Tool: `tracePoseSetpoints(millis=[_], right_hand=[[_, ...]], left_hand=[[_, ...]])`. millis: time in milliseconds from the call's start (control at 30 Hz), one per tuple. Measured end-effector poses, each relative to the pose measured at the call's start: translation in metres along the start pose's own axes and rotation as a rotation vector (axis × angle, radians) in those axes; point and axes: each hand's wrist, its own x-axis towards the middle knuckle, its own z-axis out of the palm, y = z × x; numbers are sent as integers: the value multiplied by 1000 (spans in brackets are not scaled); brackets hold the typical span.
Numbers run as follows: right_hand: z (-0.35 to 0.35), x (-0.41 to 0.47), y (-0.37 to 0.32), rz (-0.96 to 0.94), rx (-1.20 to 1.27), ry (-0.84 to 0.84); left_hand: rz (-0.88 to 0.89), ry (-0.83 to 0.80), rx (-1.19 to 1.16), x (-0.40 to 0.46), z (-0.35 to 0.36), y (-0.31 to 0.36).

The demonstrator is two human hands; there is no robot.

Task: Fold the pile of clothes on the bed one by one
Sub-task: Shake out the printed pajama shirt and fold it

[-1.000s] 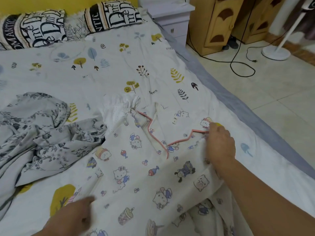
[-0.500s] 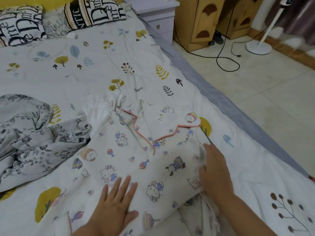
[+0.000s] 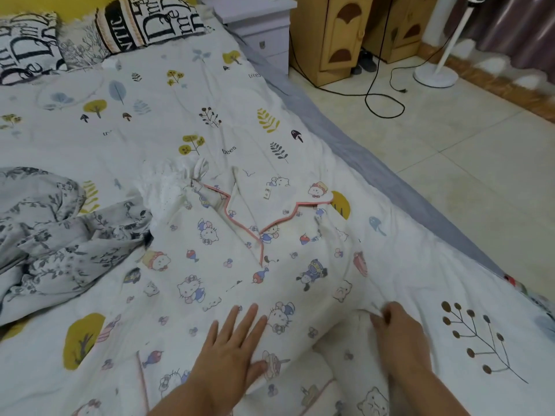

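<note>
Right hand (image 3: 401, 334) has slid back along shirt's side edge from near collar to lower hem area; left hand (image 3: 231, 349) barely shifted. Cartoon-print pyjama shirt (image 3: 240, 265) lies spread on bed (image 3: 150, 121), collar away, pink piping along neckline. Left hand flat, fingers straight, pressing soft cotton front. Right hand's fingers curled, pinching shirt's right edge. Crumpled grey floral garment (image 3: 60, 235) lies just left of shirt.

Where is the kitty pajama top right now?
The kitty pajama top lies spread mid-bed, just right of the grey flowery clothes, under the left hand.
</note>
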Motion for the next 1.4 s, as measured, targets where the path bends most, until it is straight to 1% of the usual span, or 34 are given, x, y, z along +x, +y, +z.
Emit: tracePoseSetpoints(millis=[67,100,133,167,200,233,267,300,333,367,433,500,533,567,600,633,667,700,733,767,833,900,933,967,1000,1067,1100,1133,1200,1233,1267,1300,1333,1400], right_hand=[[2,-3,0,9,-54,38],[6,-6,-3,-22,-76,102],[9,-12,-8,-88,-71,188],[14,-20,-13,-197,-63,283],[20,-28,-18,-350,-79,350],[27,-36,-21,-519,-126,368],[37,-42,-19,-673,-192,333],[47,-44,-13,-775,-274,267],[56,-43,-3,-823,-357,204],[62,-40,10,-815,-418,143],[70,-34,37,-730,-489,55],[69,-32,51,-640,-530,8],[67,-34,49,-597,-549,-21],[65,-35,48,-561,-554,-29],[61,-40,44,-545,-541,-15],[58,-44,43,-546,-519,14],[54,-51,44,-566,-500,50],[51,-60,44,-604,-462,119],[49,-69,47,-603,-431,103],[46,-80,55,-607,-415,58],[40,-98,77,-650,-435,30],[33,-117,95,-666,-486,-112],[28,-127,98,-635,-559,-179],[33,-131,112,-647,-620,-183],[33,-140,118,-599,-634,-274],[34,-155,119,-562,-627,-295],[34,-158,120,-601,-621,-275],[30,-161,121,-619,-636,-317],[28,-166,121,-678,-635,-329],[30,-167,119,-716,-609,-308],[27,-170,118,-703,-597,-338],[28,-172,118,-758,-591,-305],[23,-174,116,-770,-598,-322],[24,-172,117,-871,-582,-275]], left_hand=[[0,14,16,-3,2,4],[-20,30,4,-4,0,8],[-49,60,-10,-4,-4,12],[-86,83,-31,-4,-11,17],[-127,97,-52,-5,-17,22],[-164,88,-68,-6,-22,25],[-190,66,-82,-9,-26,27],[-199,49,-87,-13,-25,28],[-199,17,-90,-19,-20,28],[-203,-44,-88,-25,-14,27],[-207,-195,-105,-36,1,23],[-219,-283,-129,-38,2,16],[-202,-279,-112,-36,-2,12],[-156,-195,-130,-35,-2,10],[-169,-241,-227,-37,-14,6],[-182,-267,-266,-39,-24,1],[-196,-238,-291,-43,-32,-6],[-211,-175,-292,-50,-38,-14],[-226,-139,-288,-59,-39,-23],[-253,-108,-284,-70,-41,-35],[-262,-85,-238,-92,-47,-58],[-204,-104,-151,-117,-52,-85],[-180,-122,-69,-130,-49,-98],[-183,-118,4,-144,-43,-111],[-202,-136,39,-157,-40,-122],[-141,-164,143,-178,-34,-139],[-90,-168,195,-188,-27,-148],[-69,-189,234,-197,-24,-151],[-75,-255,240,-209,-20,-150],[-58,-289,236,-213,-17,-152],[-50,-311,224,-219,-19,-151],[-43,-299,222,-222,-16,-154],[-20,-306,225,-219,-21,-157],[64,-257,177,-208,-34,-161]])
